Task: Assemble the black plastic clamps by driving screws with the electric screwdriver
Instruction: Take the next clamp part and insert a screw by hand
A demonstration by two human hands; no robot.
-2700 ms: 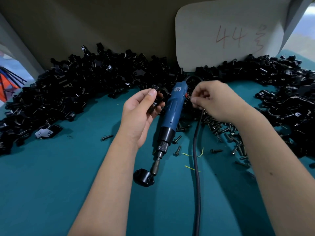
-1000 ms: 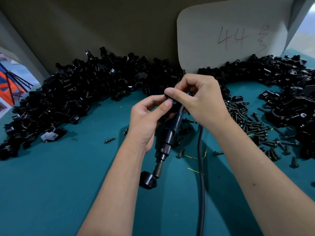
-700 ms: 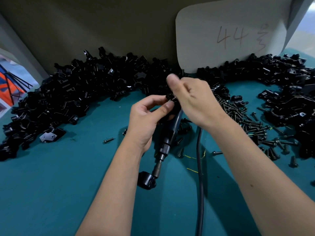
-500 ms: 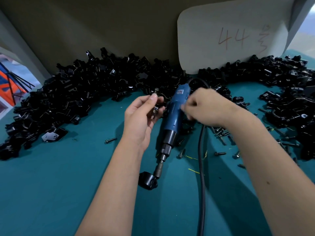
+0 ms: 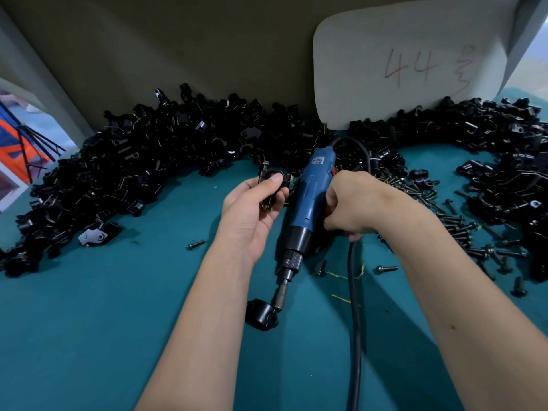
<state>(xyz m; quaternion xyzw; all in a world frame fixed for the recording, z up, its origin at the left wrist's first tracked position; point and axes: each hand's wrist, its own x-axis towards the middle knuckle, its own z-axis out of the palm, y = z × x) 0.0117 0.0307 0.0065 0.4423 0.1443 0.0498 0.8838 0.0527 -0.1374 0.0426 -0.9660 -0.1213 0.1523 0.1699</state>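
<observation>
Left hand (image 5: 252, 209) pinched a black clamp (image 5: 274, 180) between thumb and fingers. Right hand (image 5: 351, 203) gripped the blue screwdriver (image 5: 308, 203), fingers curled round its body.

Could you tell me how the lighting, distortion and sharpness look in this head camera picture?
Head view: dim, bluish light; the pile of black clamps loses detail in shadow, with small glints; bright daylight shows at the left and right edges; wide-angle lens bends the back wall and stretches the forearms; both hands and the electric screwdriver look reasonably sharp.
</observation>
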